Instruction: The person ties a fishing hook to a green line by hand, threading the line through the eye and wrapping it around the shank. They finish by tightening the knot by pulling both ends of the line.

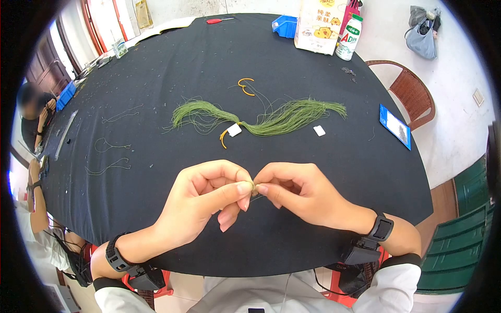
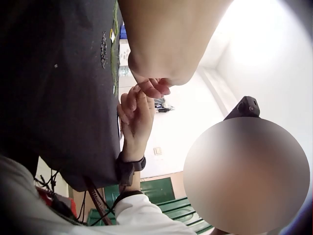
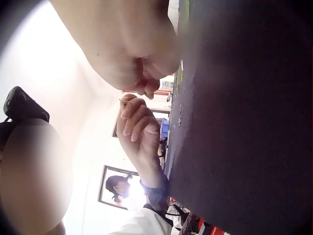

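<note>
My left hand (image 1: 201, 193) and right hand (image 1: 302, 190) meet fingertip to fingertip above the near middle of the table. Between thumb and index finger, the left hand pinches a thin green thread (image 3: 122, 102), which bends in a small loop at its fingertips in the right wrist view. The right thumb and index finger pinch the same small spot of thread; fingers largely hide it. Beyond the hands lies a long bundle of green threads (image 1: 284, 120), tied at its middle beside a white tag (image 1: 234, 130). Several looped threads (image 1: 107, 168) lie separately at the left.
A black cloth covers the table (image 1: 313, 235). Yellow rings (image 1: 223, 140) and another white tag (image 1: 319, 130) lie near the bundle. A blue packet (image 1: 395, 127) is at the right; a bottle (image 1: 349, 37), carton (image 1: 318, 26) and blue bin (image 1: 285, 26) stand behind. Another person sits at far left.
</note>
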`<action>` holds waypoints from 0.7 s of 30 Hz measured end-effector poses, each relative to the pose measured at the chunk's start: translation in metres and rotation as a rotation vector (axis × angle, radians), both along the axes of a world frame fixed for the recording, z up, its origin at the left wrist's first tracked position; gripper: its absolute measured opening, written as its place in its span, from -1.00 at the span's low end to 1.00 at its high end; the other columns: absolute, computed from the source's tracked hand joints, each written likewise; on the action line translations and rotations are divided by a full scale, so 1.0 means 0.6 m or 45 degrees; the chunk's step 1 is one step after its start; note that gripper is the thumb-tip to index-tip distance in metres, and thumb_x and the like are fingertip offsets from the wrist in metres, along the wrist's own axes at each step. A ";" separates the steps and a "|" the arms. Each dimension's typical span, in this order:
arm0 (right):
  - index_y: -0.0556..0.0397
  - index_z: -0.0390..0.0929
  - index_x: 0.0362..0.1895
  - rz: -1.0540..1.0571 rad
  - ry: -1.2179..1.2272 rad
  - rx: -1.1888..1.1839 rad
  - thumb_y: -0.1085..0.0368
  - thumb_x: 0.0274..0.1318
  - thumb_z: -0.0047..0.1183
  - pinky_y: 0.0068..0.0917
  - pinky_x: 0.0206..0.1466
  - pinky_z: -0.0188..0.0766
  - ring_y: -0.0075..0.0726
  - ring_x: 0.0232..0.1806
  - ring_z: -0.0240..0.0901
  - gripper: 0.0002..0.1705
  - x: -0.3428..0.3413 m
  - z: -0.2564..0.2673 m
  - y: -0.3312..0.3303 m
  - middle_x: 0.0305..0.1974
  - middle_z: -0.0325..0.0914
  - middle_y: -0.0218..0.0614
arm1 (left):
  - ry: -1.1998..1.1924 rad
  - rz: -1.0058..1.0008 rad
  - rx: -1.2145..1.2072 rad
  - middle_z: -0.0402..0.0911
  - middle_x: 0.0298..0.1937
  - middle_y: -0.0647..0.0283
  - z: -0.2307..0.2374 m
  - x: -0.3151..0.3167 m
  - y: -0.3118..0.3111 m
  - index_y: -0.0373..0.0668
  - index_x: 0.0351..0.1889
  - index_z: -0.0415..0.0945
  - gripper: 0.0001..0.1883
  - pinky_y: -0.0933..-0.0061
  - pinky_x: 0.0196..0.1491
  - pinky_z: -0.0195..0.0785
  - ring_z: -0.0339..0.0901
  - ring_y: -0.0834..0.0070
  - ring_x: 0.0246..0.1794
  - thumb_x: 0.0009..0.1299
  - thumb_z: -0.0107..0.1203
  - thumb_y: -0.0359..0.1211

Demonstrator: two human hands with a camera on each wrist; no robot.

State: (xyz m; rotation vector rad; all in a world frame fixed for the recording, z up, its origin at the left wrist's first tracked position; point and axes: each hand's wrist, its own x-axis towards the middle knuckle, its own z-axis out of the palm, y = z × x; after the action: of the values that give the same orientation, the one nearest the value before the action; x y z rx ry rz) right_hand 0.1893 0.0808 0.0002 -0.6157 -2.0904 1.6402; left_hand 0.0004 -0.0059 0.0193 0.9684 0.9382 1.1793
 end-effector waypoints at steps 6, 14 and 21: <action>0.13 0.54 -0.31 -0.022 0.070 -0.118 0.31 0.21 0.01 -0.60 -0.58 -0.06 -0.75 -0.61 0.03 -0.85 -0.007 -0.005 -0.019 -0.67 0.24 -0.59 | -0.074 0.021 -0.016 0.54 -0.46 0.26 -0.001 -0.001 0.000 -0.34 -0.24 0.49 -0.88 0.67 -0.61 0.18 0.28 0.73 -0.67 0.39 0.04 -0.44; 0.12 0.57 -0.32 0.030 0.058 -0.451 0.30 0.22 0.00 -0.63 -0.57 -0.08 -0.77 -0.61 0.03 -0.83 -0.009 -0.003 -0.033 -0.65 0.27 -0.65 | 0.191 0.080 0.132 0.58 -0.41 0.25 0.000 0.001 -0.004 -0.35 -0.21 0.49 -0.89 0.70 -0.54 0.26 0.41 0.72 -0.57 0.39 0.02 -0.49; 0.12 0.59 -0.26 0.093 -0.008 -0.644 0.20 0.26 0.00 -0.65 -0.62 -0.16 -0.78 -0.65 -0.05 -0.75 -0.006 0.014 -0.038 -0.65 0.23 -0.65 | 0.700 0.190 0.563 0.59 -0.41 0.27 -0.007 0.009 -0.014 -0.34 -0.23 0.49 -0.91 0.70 -0.46 0.34 0.53 0.69 -0.48 0.33 0.03 -0.59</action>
State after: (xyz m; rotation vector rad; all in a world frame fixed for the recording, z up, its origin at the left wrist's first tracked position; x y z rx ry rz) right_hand 0.1858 0.0582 0.0089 -0.7013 -1.7150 2.2319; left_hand 0.0061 -0.0144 0.0150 1.6569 1.2205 1.3020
